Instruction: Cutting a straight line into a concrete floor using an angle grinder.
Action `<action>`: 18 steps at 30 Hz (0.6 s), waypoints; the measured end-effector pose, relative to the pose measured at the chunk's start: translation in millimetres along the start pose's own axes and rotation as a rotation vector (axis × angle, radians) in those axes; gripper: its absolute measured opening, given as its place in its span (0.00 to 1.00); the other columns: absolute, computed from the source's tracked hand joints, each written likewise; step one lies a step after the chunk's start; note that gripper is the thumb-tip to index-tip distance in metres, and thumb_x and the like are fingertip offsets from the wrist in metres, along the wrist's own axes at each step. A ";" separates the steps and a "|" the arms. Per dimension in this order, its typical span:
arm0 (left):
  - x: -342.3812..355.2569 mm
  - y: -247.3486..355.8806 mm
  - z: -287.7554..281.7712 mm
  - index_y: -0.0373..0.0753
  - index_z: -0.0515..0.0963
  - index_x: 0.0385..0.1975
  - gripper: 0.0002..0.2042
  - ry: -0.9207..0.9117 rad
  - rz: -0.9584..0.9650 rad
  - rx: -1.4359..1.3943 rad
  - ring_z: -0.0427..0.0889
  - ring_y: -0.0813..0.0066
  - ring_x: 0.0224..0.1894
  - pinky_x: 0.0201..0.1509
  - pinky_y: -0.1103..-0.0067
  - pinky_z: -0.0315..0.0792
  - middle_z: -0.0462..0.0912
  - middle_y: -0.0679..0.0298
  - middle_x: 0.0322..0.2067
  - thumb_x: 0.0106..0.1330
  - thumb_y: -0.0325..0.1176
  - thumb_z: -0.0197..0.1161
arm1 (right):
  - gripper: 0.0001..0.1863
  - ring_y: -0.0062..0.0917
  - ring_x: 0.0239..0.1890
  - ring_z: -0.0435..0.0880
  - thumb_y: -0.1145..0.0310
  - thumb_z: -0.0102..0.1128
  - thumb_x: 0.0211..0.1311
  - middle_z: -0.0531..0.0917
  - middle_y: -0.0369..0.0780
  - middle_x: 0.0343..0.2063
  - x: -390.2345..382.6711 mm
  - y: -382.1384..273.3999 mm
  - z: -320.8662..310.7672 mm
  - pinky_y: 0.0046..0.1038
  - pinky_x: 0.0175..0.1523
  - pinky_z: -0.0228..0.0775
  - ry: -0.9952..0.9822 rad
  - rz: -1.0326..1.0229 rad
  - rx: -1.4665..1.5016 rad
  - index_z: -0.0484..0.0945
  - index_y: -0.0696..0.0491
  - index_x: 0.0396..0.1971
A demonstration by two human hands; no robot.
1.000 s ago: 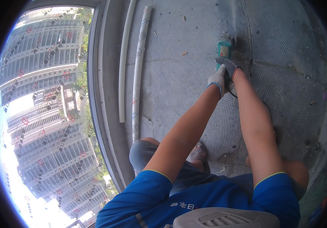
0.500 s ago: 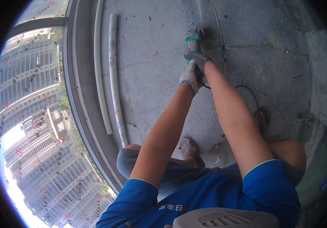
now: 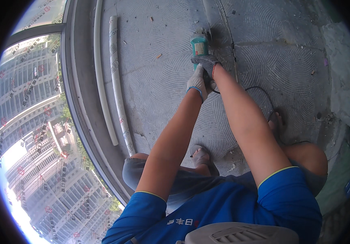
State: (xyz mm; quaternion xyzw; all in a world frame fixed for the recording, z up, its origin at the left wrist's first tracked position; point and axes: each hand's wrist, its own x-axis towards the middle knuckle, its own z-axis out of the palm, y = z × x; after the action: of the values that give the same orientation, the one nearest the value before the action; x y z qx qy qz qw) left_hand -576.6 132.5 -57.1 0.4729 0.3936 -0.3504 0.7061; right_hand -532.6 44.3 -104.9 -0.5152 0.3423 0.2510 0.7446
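A teal angle grinder [image 3: 199,47] is held low over the grey floor, its head and disc pointing away from me. My left hand [image 3: 197,82], in a white knit glove with a blue cuff, is closed round the rear of its body. Further forward, my right hand [image 3: 206,62], in a dark grey glove with a red cuff, wraps over the middle of the tool. The disc [image 3: 210,33] stands on edge at the right of the head, close by a groove [image 3: 228,30] in the floor. Whether it touches the floor I cannot tell.
A black cord [image 3: 262,90] runs from the grinder's rear to the right, past my foot. Two long pale pipes [image 3: 114,73] lie along the window frame [image 3: 72,77] at the left. Small debris [image 3: 159,55] dots the comb-patterned floor [image 3: 162,97]. Rubble lines the right wall.
The whole view has shifted slightly, so the floor, pipes and grinder appear a little further left. Both hands keep the same grip on the grinder.
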 end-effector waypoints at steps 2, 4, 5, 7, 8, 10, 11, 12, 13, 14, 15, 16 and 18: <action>-1.1 -1.9 -1.9 0.44 0.73 0.46 0.20 0.005 -0.006 0.004 0.80 0.70 0.29 0.24 0.73 0.74 0.81 0.65 0.35 0.71 0.55 0.50 | 0.23 0.29 0.37 0.82 0.61 0.74 0.46 0.83 0.42 0.35 -1.3 2.9 -0.4 0.36 0.45 0.74 -0.004 -0.003 0.000 0.80 0.56 0.42; 0.0 -5.4 -6.0 0.44 0.72 0.46 0.20 0.006 -0.020 0.015 0.81 0.70 0.30 0.24 0.73 0.75 0.81 0.66 0.35 0.71 0.55 0.50 | 0.23 0.29 0.37 0.82 0.61 0.74 0.46 0.83 0.42 0.36 0.4 8.6 0.6 0.35 0.45 0.74 0.000 -0.003 0.007 0.80 0.56 0.42; 0.8 -5.8 -5.8 0.44 0.72 0.47 0.20 -0.011 -0.007 -0.016 0.81 0.69 0.31 0.26 0.73 0.75 0.81 0.65 0.36 0.71 0.55 0.49 | 0.24 0.29 0.37 0.82 0.61 0.74 0.45 0.84 0.42 0.36 4.8 10.1 1.9 0.35 0.45 0.74 0.014 -0.033 -0.045 0.80 0.56 0.42; 0.4 -11.7 -3.4 0.44 0.72 0.48 0.20 -0.037 -0.005 -0.040 0.82 0.69 0.32 0.27 0.73 0.76 0.81 0.65 0.37 0.71 0.55 0.49 | 0.24 0.28 0.37 0.82 0.61 0.74 0.45 0.84 0.41 0.36 7.6 16.7 -5.7 0.34 0.46 0.74 0.044 -0.059 -0.091 0.80 0.56 0.43; 0.0 -12.4 -8.6 0.44 0.72 0.48 0.21 -0.046 -0.004 -0.032 0.82 0.69 0.33 0.28 0.72 0.76 0.82 0.65 0.37 0.71 0.55 0.48 | 0.24 0.28 0.37 0.82 0.60 0.75 0.45 0.84 0.41 0.36 3.4 17.3 -2.2 0.34 0.46 0.74 0.023 -0.049 -0.094 0.80 0.56 0.42; -1.2 -14.5 -17.3 0.45 0.72 0.48 0.21 -0.051 -0.004 -0.023 0.82 0.68 0.33 0.29 0.72 0.77 0.82 0.65 0.38 0.71 0.55 0.48 | 0.24 0.27 0.37 0.82 0.60 0.75 0.45 0.84 0.41 0.36 -7.5 19.1 3.8 0.33 0.46 0.73 -0.002 -0.036 -0.094 0.80 0.56 0.42; -2.9 -16.5 -17.2 0.45 0.72 0.48 0.21 -0.031 -0.012 -0.019 0.82 0.68 0.33 0.30 0.71 0.77 0.82 0.65 0.38 0.71 0.55 0.47 | 0.24 0.27 0.37 0.81 0.61 0.74 0.46 0.84 0.41 0.36 -10.6 21.1 2.5 0.33 0.46 0.73 -0.010 -0.038 -0.071 0.81 0.56 0.42; -4.4 -18.1 -17.3 0.45 0.72 0.48 0.21 -0.010 -0.019 -0.016 0.82 0.69 0.34 0.30 0.71 0.77 0.82 0.65 0.38 0.71 0.56 0.47 | 0.23 0.28 0.37 0.81 0.61 0.74 0.46 0.84 0.41 0.35 -13.5 21.3 2.2 0.34 0.47 0.73 -0.020 -0.040 -0.048 0.81 0.56 0.42; -5.9 -19.3 -17.7 0.45 0.72 0.48 0.21 -0.011 -0.019 -0.015 0.82 0.69 0.34 0.30 0.71 0.77 0.82 0.65 0.38 0.71 0.56 0.47 | 0.23 0.28 0.37 0.81 0.61 0.74 0.46 0.84 0.41 0.35 -14.0 22.2 3.1 0.34 0.47 0.73 -0.019 -0.041 -0.048 0.81 0.56 0.42; -6.5 -21.1 -16.7 0.45 0.72 0.48 0.21 -0.025 -0.018 -0.012 0.82 0.69 0.34 0.30 0.71 0.77 0.82 0.65 0.39 0.71 0.56 0.47 | 0.22 0.28 0.37 0.81 0.61 0.74 0.47 0.84 0.41 0.35 -11.9 24.3 1.9 0.34 0.46 0.73 -0.018 -0.028 -0.021 0.81 0.56 0.42; -6.7 -22.7 -15.4 0.45 0.72 0.48 0.21 -0.038 -0.018 -0.010 0.82 0.69 0.34 0.30 0.71 0.77 0.82 0.65 0.39 0.71 0.56 0.47 | 0.21 0.28 0.37 0.81 0.62 0.74 0.48 0.84 0.41 0.35 -9.9 26.3 0.0 0.35 0.46 0.73 -0.018 -0.015 0.006 0.81 0.56 0.41; -6.2 -24.2 -13.0 0.45 0.72 0.48 0.21 -0.044 -0.018 -0.008 0.82 0.69 0.34 0.30 0.71 0.77 0.82 0.65 0.39 0.71 0.56 0.47 | 0.21 0.28 0.37 0.81 0.62 0.74 0.48 0.84 0.41 0.35 -8.0 28.0 -3.8 0.35 0.46 0.73 -0.013 -0.019 0.006 0.81 0.56 0.41; -4.3 -24.6 -13.4 0.46 0.72 0.49 0.21 0.011 -0.040 -0.003 0.83 0.68 0.35 0.31 0.71 0.77 0.82 0.65 0.41 0.71 0.56 0.47 | 0.26 0.31 0.38 0.84 0.60 0.75 0.45 0.84 0.45 0.38 -8.3 28.0 -4.0 0.34 0.47 0.75 -0.020 0.008 0.009 0.81 0.59 0.43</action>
State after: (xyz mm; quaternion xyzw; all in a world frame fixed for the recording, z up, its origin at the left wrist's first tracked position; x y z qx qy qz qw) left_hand -602.9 138.1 -66.1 0.4658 0.4071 -0.3612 0.6977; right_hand -559.2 50.0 -116.1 -0.5078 0.3379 0.2575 0.7495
